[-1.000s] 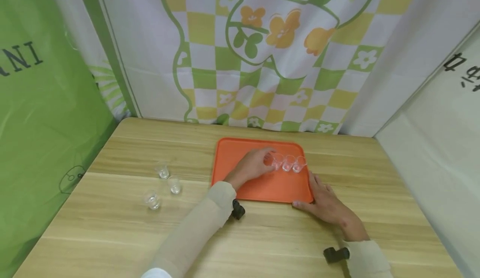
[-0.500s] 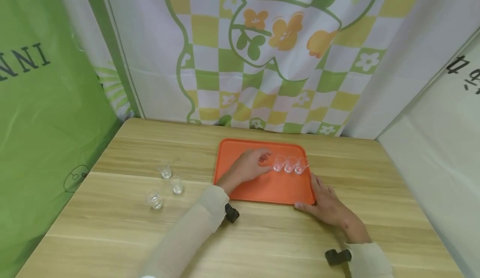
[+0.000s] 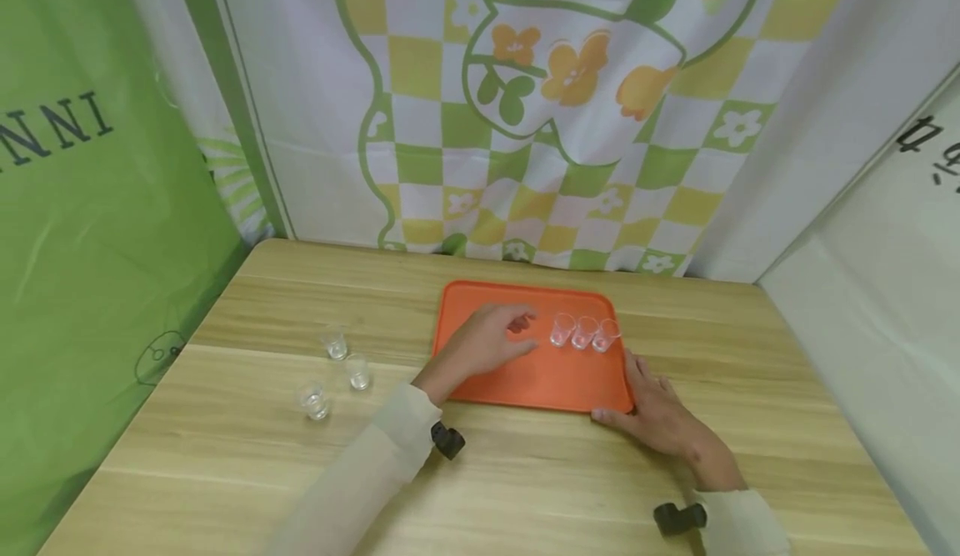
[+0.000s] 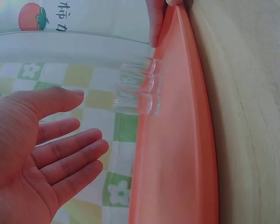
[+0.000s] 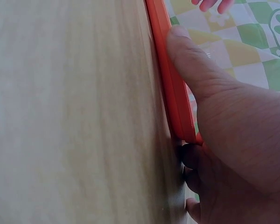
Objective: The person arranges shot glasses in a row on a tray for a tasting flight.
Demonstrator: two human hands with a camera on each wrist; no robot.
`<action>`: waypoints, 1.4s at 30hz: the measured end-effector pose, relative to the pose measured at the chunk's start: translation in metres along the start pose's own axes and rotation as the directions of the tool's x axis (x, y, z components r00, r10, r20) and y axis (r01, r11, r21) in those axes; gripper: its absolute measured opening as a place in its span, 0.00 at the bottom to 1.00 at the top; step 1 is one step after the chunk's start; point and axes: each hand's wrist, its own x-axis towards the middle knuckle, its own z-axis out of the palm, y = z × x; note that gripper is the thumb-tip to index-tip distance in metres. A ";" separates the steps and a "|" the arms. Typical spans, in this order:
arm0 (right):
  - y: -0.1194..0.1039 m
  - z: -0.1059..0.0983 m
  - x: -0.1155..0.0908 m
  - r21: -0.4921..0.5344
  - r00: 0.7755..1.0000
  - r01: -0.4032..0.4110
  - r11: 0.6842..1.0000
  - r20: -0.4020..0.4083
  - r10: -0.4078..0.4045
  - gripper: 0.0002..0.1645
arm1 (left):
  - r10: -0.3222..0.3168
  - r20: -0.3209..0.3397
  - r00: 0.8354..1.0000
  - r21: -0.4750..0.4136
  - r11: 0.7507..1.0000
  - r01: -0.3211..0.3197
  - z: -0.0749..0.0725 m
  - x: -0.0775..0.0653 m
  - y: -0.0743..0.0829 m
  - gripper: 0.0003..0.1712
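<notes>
On an orange tray (image 3: 525, 385) stand three small clear cups in a row: a left cup (image 3: 562, 333), a middle cup (image 3: 584, 335) and a right cup (image 3: 606, 337). My left hand (image 3: 483, 341) hovers over the tray left of them, fingers relaxed and apart, holding nothing. In the left wrist view, its palm shows bare and the cups (image 4: 149, 100) stand upright. My right hand (image 3: 663, 414) rests at the tray's near right corner. Its thumb (image 5: 191, 58) lies along the near rim, and its other fingers touch the right side.
Further clear cups stand on the wooden table (image 3: 525, 489) to the left: a back cup (image 3: 335, 344), a middle cup (image 3: 358, 373) and a front cup (image 3: 314, 403). A patterned curtain (image 3: 555, 189) hangs behind the table; a green sheet (image 3: 112, 231) flanks it at left.
My left hand has let go of the leftmost cup on the tray and drawn back to the left, its fingers opening. My right hand has stayed at the tray's corner.
</notes>
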 end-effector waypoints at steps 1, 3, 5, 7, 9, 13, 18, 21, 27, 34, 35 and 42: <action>0.000 0.000 0.000 0.000 1.000 0.001 1.000 0.001 -0.001 0.68 | 0.000 0.000 1.000 0.002 1.000 0.000 -0.001 -0.002 0.001 0.26; 0.001 0.001 -0.001 -0.002 1.000 0.006 1.000 -0.002 -0.006 0.68 | 0.004 -0.001 1.000 0.012 1.000 -0.004 -0.004 -0.006 0.002 0.26; 0.001 0.002 -0.001 -0.004 1.000 0.006 1.000 -0.002 -0.006 0.68 | 0.002 -0.002 1.000 0.021 1.000 -0.002 -0.006 -0.010 0.003 0.26; 0.002 0.002 -0.001 -0.003 1.000 0.009 1.000 -0.002 -0.009 0.68 | -0.002 -0.005 1.000 0.032 0.999 0.002 -0.009 -0.014 0.005 0.26; 0.002 0.002 0.000 -0.001 1.000 0.012 1.000 -0.003 -0.012 0.68 | -0.001 -0.008 1.000 0.034 0.999 0.001 -0.011 -0.018 0.005 0.26; 0.003 0.001 0.000 0.003 1.000 0.013 1.000 -0.001 -0.013 0.68 | 0.010 -0.015 1.000 0.039 0.999 -0.009 -0.016 -0.025 0.004 0.25; 0.003 0.001 0.001 -0.002 1.000 0.009 1.000 0.002 -0.009 0.68 | 0.004 -0.023 1.000 0.079 0.997 -0.002 -0.023 -0.035 0.003 0.25; 0.002 0.001 0.001 -0.001 1.000 0.002 1.000 0.007 -0.001 0.69 | 0.005 -0.037 0.999 0.126 0.992 0.000 -0.028 -0.043 0.004 0.25; 0.001 0.001 0.001 0.002 1.000 0.000 1.000 0.013 0.000 0.68 | 0.017 -0.070 0.997 0.202 0.979 -0.002 -0.037 -0.060 0.002 0.24; 0.003 0.001 0.001 -0.011 1.000 0.003 1.000 0.005 -0.003 0.68 | 0.039 -0.099 0.994 0.249 0.968 -0.013 -0.045 -0.079 -0.003 0.24; 0.003 0.002 0.001 -0.012 1.000 0.003 1.000 0.005 -0.003 0.68 | 0.041 -0.104 0.994 0.253 0.967 -0.014 -0.046 -0.082 -0.004 0.24; 0.004 0.001 0.001 0.003 1.000 0.000 1.000 0.010 0.000 0.68 | 0.038 -0.135 0.990 0.304 0.953 0.006 -0.057 -0.102 -0.012 0.25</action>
